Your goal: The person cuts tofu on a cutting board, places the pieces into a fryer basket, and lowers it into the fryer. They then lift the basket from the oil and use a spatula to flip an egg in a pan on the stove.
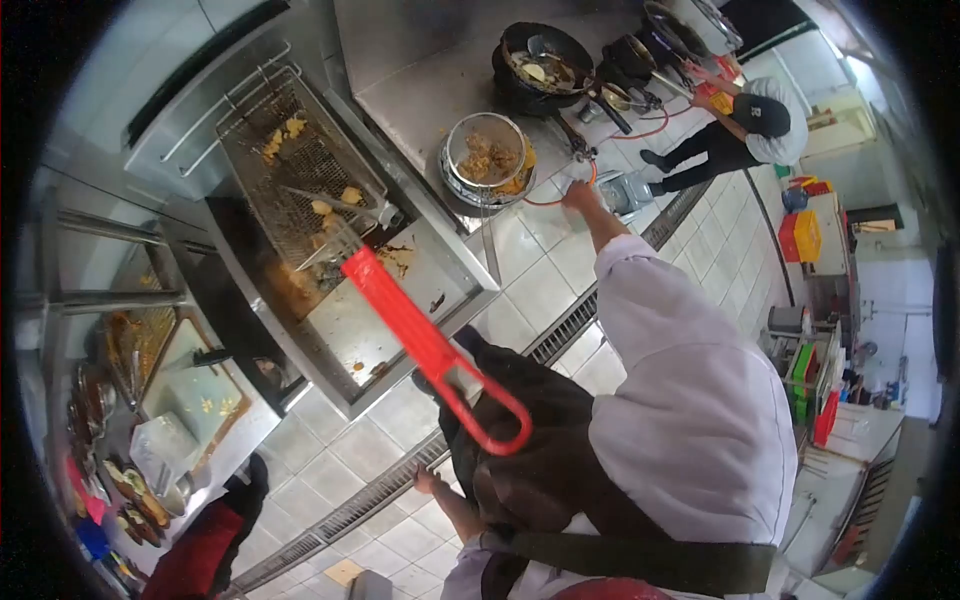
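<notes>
My right hand is extended at the upper right, its fingers curled beside an orange hose; what they hold, if anything, is hidden. My left hand hangs low over the floor drain, fingers loosely apart and holding nothing. Between the hands, a frying basket's red handle sticks out toward me, untouched by either hand. Its wire basket sits at the fryer, with yellow fried pieces and metal tongs in it. A round strainer with browned bits rests on a metal pot.
A black wok with oil and a ladle stands beyond the strainer. Another person works at further pans. At lower left, a counter holds a cutting board and trays beside a person in red. A drain grate crosses the tiled floor.
</notes>
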{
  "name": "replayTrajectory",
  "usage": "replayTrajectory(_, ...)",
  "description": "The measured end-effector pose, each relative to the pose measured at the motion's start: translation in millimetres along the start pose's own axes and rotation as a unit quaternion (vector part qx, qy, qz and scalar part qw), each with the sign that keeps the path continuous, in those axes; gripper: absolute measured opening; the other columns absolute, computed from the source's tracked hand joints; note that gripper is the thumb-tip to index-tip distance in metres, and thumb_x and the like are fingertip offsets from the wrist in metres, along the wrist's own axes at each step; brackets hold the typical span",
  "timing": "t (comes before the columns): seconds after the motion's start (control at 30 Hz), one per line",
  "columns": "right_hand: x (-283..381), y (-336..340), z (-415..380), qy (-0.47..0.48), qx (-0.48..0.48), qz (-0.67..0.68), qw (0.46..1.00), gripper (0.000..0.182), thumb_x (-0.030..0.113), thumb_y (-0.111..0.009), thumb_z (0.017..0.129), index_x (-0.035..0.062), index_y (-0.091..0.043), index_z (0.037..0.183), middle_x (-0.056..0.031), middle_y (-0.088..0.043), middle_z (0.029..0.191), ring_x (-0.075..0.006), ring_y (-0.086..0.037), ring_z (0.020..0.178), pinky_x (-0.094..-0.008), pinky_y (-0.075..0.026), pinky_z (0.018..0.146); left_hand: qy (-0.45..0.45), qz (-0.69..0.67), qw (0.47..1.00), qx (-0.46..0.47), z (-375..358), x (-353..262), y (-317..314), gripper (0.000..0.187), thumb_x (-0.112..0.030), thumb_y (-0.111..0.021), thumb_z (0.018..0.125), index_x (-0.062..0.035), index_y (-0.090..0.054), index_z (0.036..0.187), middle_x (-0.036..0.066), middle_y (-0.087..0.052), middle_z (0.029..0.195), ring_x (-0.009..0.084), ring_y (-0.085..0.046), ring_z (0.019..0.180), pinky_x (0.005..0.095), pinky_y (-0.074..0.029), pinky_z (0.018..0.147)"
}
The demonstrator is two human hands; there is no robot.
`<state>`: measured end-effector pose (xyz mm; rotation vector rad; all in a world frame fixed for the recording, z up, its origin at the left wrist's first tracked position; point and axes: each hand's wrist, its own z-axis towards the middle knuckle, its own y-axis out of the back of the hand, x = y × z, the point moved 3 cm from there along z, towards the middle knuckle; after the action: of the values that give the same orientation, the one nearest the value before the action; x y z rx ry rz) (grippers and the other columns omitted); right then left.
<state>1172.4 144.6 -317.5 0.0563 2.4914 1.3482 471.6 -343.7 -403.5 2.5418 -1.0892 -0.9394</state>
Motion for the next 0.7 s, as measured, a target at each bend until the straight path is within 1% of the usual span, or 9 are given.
replayTrajectory(0.07, 0, 62, -21, -0.122, -0.066, 0.077, 0.987, 0.044, 0.019, -0.053, 0.073, 0.0022, -0.056, 0.113, -0.0145, -0.053, 0.122, -0.0291, -0.048, 0.117, -0.0391, -0.044, 0.093, 0.000, 0.012, 1.000, -0.018, 9, 49, 15, 0.027, -0.009, -0.049, 0.079, -0.0037, -0.059, 0.103, 0.009, -0.058, 0.080, 0.0202, -0.057, 0.063, 0.0313, -0.041, 0.044)
replayTrajectory(0.17, -44, 9, 70, -0.110, -0.042, -0.042, 0.992, 0.052, 0.020, -0.052, 0.075, 0.0030, -0.047, 0.124, -0.0140, -0.044, 0.130, -0.0285, -0.042, 0.122, -0.0414, -0.039, 0.099, 0.005, 0.013, 0.999, -0.049, -8, 93, 26, 0.027, -0.008, -0.049, 0.079, -0.0036, -0.059, 0.104, 0.009, -0.058, 0.079, 0.0198, -0.057, 0.062, 0.0304, -0.040, 0.043)
replayTrajectory(0.2, -35, 26, 61, -0.097, -0.041, -0.053, 0.993, 0.052, 0.020, -0.052, 0.075, 0.0030, -0.047, 0.124, -0.0140, -0.044, 0.130, -0.0285, -0.042, 0.122, -0.0414, -0.039, 0.099, 0.005, 0.014, 0.998, -0.056, -15, 105, 31, 0.027, -0.008, -0.048, 0.079, -0.0036, -0.059, 0.104, 0.009, -0.058, 0.079, 0.0197, -0.057, 0.061, 0.0301, -0.040, 0.042)
replayTrajectory(0.27, -18, 72, 11, -0.144, -0.059, 0.084, 0.984, 0.059, 0.021, -0.052, 0.075, 0.0036, -0.038, 0.130, -0.0129, -0.039, 0.134, -0.0293, -0.043, 0.121, -0.0417, -0.040, 0.098, 0.007, 0.015, 0.998, -0.067, -20, 126, 36, 0.028, -0.008, -0.048, 0.079, -0.0036, -0.059, 0.104, 0.009, -0.057, 0.079, 0.0195, -0.056, 0.060, 0.0295, -0.040, 0.041)
replayTrajectory(0.37, -23, 57, 26, -0.145, -0.113, 0.099, 0.978, 0.065, 0.023, -0.054, 0.073, 0.0026, -0.036, 0.131, -0.0131, -0.035, 0.136, -0.0308, -0.043, 0.121, -0.0414, -0.040, 0.098, 0.007, 0.023, 0.997, -0.071, -26, 143, 43, 0.028, -0.007, -0.048, 0.078, -0.0035, -0.059, 0.104, 0.010, -0.057, 0.078, 0.0191, -0.056, 0.059, 0.0286, -0.039, 0.040)
replayTrajectory(0.4, -26, 57, 30, -0.139, -0.056, 0.140, 0.979, 0.082, 0.028, -0.064, 0.071, -0.0073, -0.024, 0.134, -0.0250, -0.027, 0.139, -0.0363, -0.030, 0.129, -0.0403, -0.030, 0.106, 0.009, 0.023, 0.997, -0.071, -28, 143, 42, 0.028, -0.007, -0.048, 0.078, -0.0035, -0.059, 0.104, 0.010, -0.057, 0.078, 0.0190, -0.056, 0.059, 0.0283, -0.039, 0.039)
replayTrajectory(0.57, -32, 25, 51, -0.136, -0.048, 0.102, 0.984, 0.081, 0.037, -0.057, 0.075, -0.0099, -0.027, 0.133, -0.0263, -0.027, 0.140, -0.0357, -0.026, 0.132, -0.0385, -0.027, 0.106, -0.011, 0.032, 0.995, -0.095, -41, 139, 39, 0.031, -0.005, -0.045, 0.077, -0.0022, -0.058, 0.105, 0.009, -0.057, 0.075, 0.0166, -0.052, 0.052, 0.0246, -0.035, 0.034)
replayTrajectory(0.63, -32, 23, 41, -0.142, -0.044, 0.079, 0.986, 0.074, 0.034, -0.057, 0.074, -0.0058, -0.033, 0.131, -0.0211, -0.032, 0.139, -0.0334, -0.032, 0.128, -0.0393, -0.028, 0.106, -0.013, 0.041, 0.994, -0.098, -41, 140, 41, 0.032, -0.006, -0.045, 0.077, -0.0019, -0.058, 0.106, 0.009, -0.057, 0.075, 0.0165, -0.052, 0.052, 0.0249, -0.036, 0.035)
replayTrajectory(0.7, -31, 26, 36, -0.147, -0.046, 0.058, 0.986, 0.068, 0.031, -0.057, 0.072, -0.0017, -0.040, 0.129, -0.0160, -0.037, 0.138, -0.0311, -0.039, 0.124, -0.0402, -0.030, 0.105, 0.030, 0.018, 0.995, -0.095, -38, 140, 37, 0.033, -0.006, -0.045, 0.076, -0.0017, -0.057, 0.107, 0.009, -0.058, 0.076, 0.0162, -0.052, 0.052, 0.0244, -0.035, 0.035)
